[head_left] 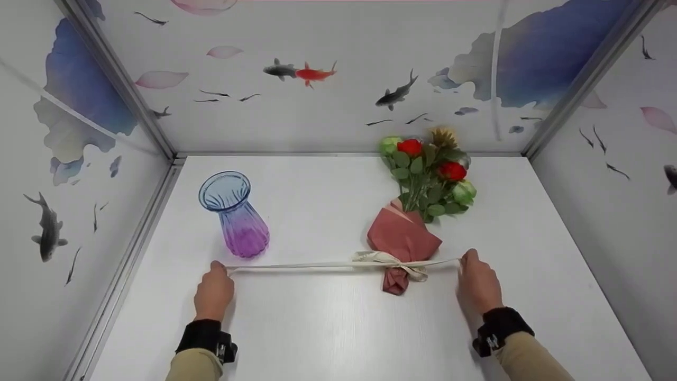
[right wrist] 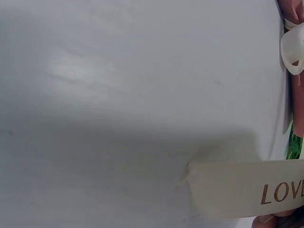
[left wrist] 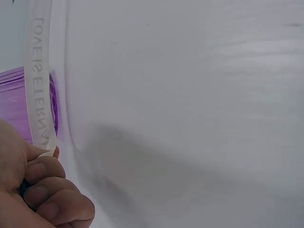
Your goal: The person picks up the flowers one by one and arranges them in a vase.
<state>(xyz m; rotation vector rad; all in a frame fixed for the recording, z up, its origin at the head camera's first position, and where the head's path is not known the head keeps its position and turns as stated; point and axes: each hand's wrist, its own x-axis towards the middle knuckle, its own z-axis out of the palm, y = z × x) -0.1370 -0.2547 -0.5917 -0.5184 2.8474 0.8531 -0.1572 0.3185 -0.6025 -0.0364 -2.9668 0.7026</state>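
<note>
A cream ribbon with printed lettering is tied in a bow around the red wrapping paper of a flower bouquet. My left hand pinches one long tail of it between thumb and finger, below the vase, as the left wrist view also shows. On the other side my right hand pinches the shorter tail, right of the bouquet's stem end. Stretched between both hands, the ribbon runs nearly straight across the wrapping. Only fingertips of the right hand show in the right wrist view, at the ribbon's loose end.
A blue-to-purple glass vase stands on the left of the white table, just behind the ribbon. Printed panels with fish and petals enclose the table at the back and both sides.
</note>
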